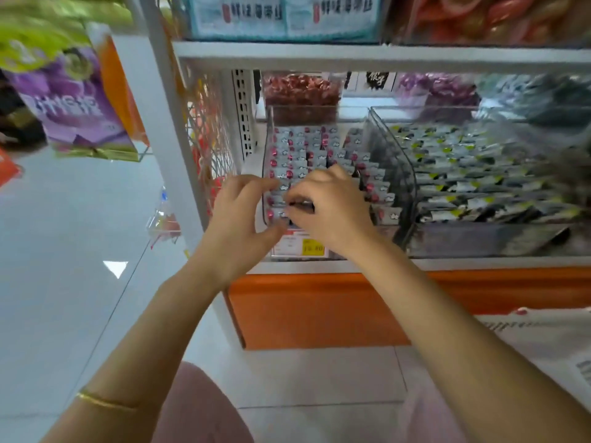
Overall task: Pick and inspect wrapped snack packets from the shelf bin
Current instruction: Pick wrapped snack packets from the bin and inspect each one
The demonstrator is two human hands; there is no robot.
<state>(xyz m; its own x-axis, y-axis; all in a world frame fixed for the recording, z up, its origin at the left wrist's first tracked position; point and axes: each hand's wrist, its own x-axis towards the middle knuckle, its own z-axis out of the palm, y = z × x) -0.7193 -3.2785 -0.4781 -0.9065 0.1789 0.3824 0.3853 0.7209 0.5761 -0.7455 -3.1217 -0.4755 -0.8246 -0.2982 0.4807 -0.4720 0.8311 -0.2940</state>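
The person's right hand is curled at the front of a clear shelf bin. Its fingertips are pinched on a small wrapped packet, which shows only as a thin dark strip against the fingers. The left hand is just beside it, to its left. Its fingers are bent and spread, the thumb is low, and the fingertips reach toward the same packet. The motion blur makes it impossible to tell whether the left hand actually grips the packet or only touches it.

Beyond both hands, the bin is filled with rows of grey-and-white packets with red marks, standing on edge. Directly below the hands, a price tag with a yellow patch is fixed to the front of the shelf. Under that runs the orange base of the unit.

To the right of the right hand is a second clear bin, which holds black, white and green packets lying in layers. Farther back, past the hands, is a container of red wrapped sweets. A white shelf edge crosses above everything.

Well to the left of the left hand, a purple bag hangs beside the white upright of the rack. A thin gold bracelet circles the left forearm near the bottom of the view. Pink clothing shows between the two arms, over a pale tiled floor.
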